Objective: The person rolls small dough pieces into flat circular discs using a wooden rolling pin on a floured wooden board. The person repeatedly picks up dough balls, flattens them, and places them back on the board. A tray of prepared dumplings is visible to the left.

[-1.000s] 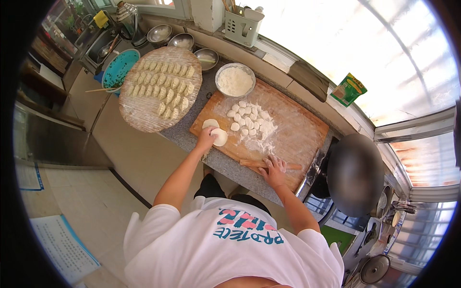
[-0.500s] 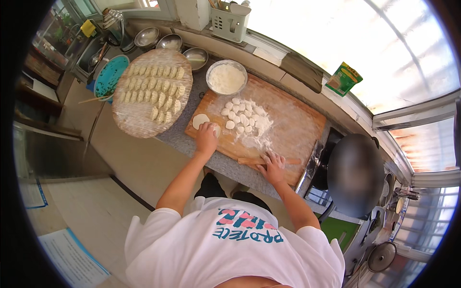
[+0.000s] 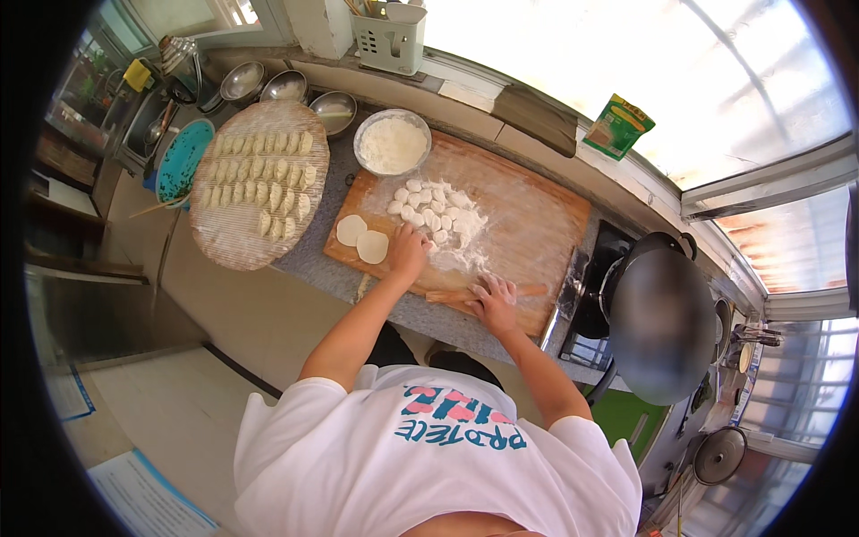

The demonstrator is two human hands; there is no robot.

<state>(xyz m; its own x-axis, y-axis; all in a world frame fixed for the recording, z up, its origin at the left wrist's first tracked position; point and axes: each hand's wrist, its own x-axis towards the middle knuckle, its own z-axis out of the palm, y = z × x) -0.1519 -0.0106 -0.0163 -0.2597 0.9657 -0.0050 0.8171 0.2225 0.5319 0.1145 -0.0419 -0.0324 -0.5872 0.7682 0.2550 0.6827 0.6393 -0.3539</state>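
On the floured wooden board (image 3: 528,206), two flat round dough wrappers, a farther one (image 3: 352,231) and a nearer one (image 3: 372,246), lie at the left end, slightly overlapping. Just right of them is my left hand (image 3: 411,252), fingers reaching toward the small dough pieces (image 3: 433,204), holding nothing that I can see. My right hand (image 3: 495,302) rests over a wooden rolling pin (image 3: 447,295) near the board's front edge, thumb and fingers around it. Loose flour (image 3: 470,234) is scattered beside the dough pieces.
A round woven tray (image 3: 228,237) with rows of dumplings stands left of the board. Behind are a bowl of flour (image 3: 392,146) and several metal bowls (image 3: 333,113). A teal basin (image 3: 183,157) holds green filling. At right stands a dark wok (image 3: 658,255) on the stove.
My left hand has let go of the second wrapper, leaving it beside the first, and moved right toward the dough pieces. My right hand stays on the rolling pin. The view has shifted.
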